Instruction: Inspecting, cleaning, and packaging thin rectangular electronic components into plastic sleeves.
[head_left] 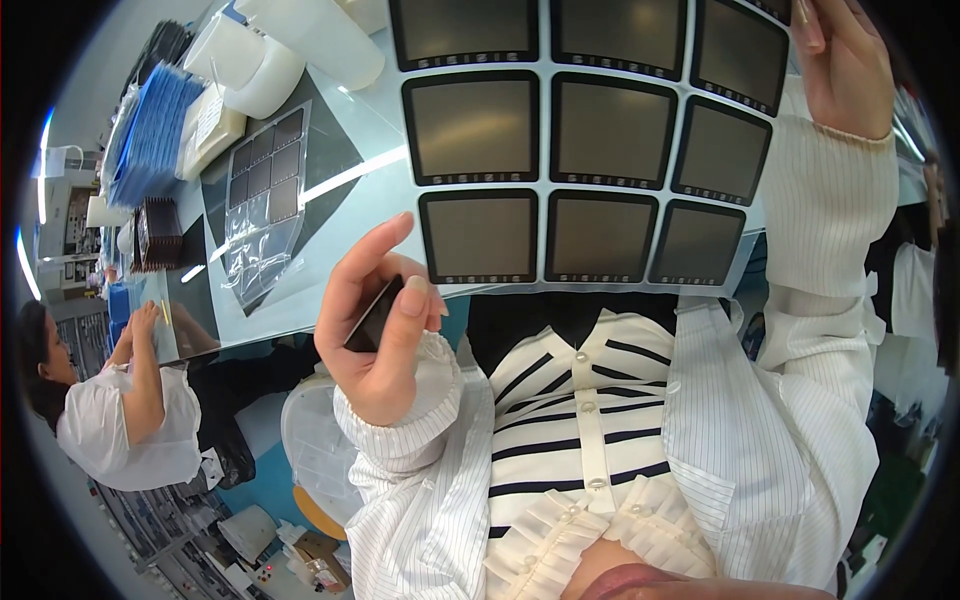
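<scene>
A large translucent sheet (545,182) bears rows of dark, black-bordered rectangular panels with small marks along their lower edges. It fills the upper middle in front of me, its top running out of the picture. At its upper right edge, my right hand (850,80) grips it, fingers partly cut off by the rim. My left hand (375,350) is beside the sheet's lower left corner, closed around a small flat dark piece (375,315) between thumb and fingers. The index finger points up near the sheet's edge; I cannot tell whether it touches.
On the glossy table (330,225) at left lies a clear bag (265,210) with similar dark panels. Behind it stand a blue stack (155,130), white rolls (265,75) and a brown stack (158,235). A co-worker (130,420) sits at far left. A plastic-covered stool (320,440) stands below.
</scene>
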